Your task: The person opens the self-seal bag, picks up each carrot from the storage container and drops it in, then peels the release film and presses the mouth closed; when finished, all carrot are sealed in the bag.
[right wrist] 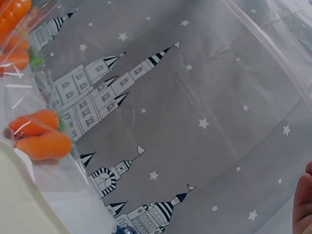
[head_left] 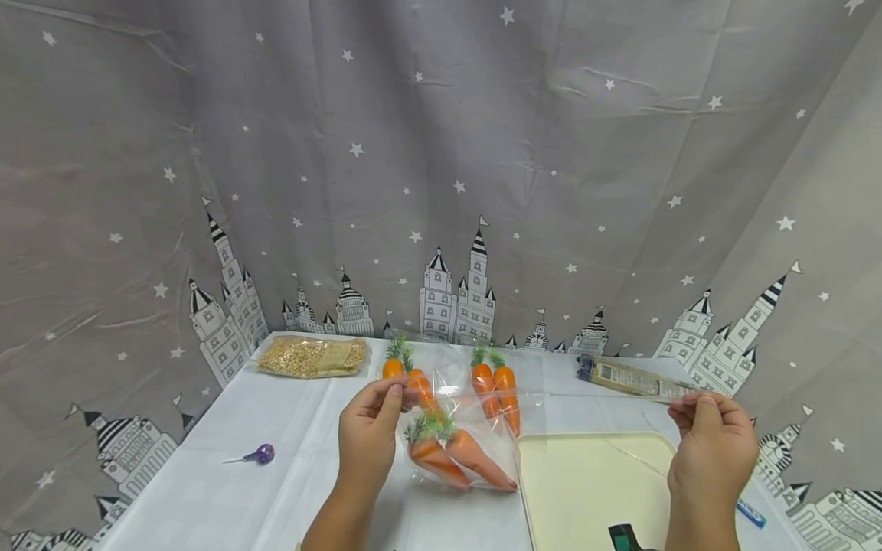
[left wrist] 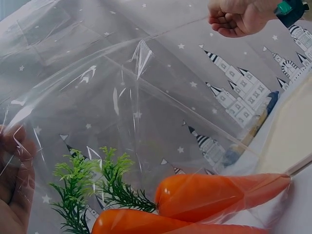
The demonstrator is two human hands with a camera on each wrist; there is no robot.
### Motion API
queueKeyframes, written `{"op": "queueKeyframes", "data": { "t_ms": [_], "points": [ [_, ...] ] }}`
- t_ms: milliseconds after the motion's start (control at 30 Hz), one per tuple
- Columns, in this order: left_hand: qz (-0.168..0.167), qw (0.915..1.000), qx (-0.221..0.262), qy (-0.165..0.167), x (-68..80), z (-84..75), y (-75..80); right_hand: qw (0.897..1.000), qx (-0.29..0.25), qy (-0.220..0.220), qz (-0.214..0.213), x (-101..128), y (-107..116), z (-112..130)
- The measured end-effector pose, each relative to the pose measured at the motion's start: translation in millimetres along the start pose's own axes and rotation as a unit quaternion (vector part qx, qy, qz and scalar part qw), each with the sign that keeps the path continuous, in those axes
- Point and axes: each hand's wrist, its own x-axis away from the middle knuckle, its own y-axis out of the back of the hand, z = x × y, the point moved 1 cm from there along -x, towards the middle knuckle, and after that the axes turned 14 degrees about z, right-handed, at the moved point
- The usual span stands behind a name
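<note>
A clear plastic bag [head_left: 475, 444] with two orange carrots [left wrist: 214, 195] with green tops in it hangs over the white table. Near its upper edge my left hand [head_left: 368, 428] pinches the plastic between thumb and fingers. Out to the right, my right hand [head_left: 713, 451] pinches a thin clear strip [head_left: 586, 396], stretched taut from the bag's upper edge. Only a sliver of the right hand [right wrist: 303, 202] shows in the right wrist view. Behind the bag lie more carrots [head_left: 506, 390] in pairs, the right-hand pair in clear plastic [right wrist: 63, 180].
A cream tray [head_left: 592, 490] lies at the front right. Toward the back are a pack of yellowish grains [head_left: 313, 357] and a long packet [head_left: 634, 379]. A purple lollipop [head_left: 262, 454] is at left, a blue-and-white item [head_left: 751, 513] beyond the right hand. A grey patterned curtain [head_left: 441, 153] hangs behind.
</note>
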Motion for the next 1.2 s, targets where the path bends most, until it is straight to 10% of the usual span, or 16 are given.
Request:
{"op": "queueKeyframes", "data": {
  "t_ms": [433, 733, 1200],
  "points": [
    [-0.004, 0.9998, -0.012, 0.013, 2.5, -3.4, 1.8, 0.994, 0.07, -0.065, 0.045, -8, 8, -4],
    [0.002, 0.9999, -0.007, 0.014, 3.6, -2.0, 2.3, 0.972, 0.141, -0.139, 0.124, -26, 23, -8],
    [-0.007, 0.9994, 0.008, 0.032, 3.1, -1.3, 4.4, 0.846, 0.438, -0.18, 0.247, -72, 56, -21]
  ]
}}
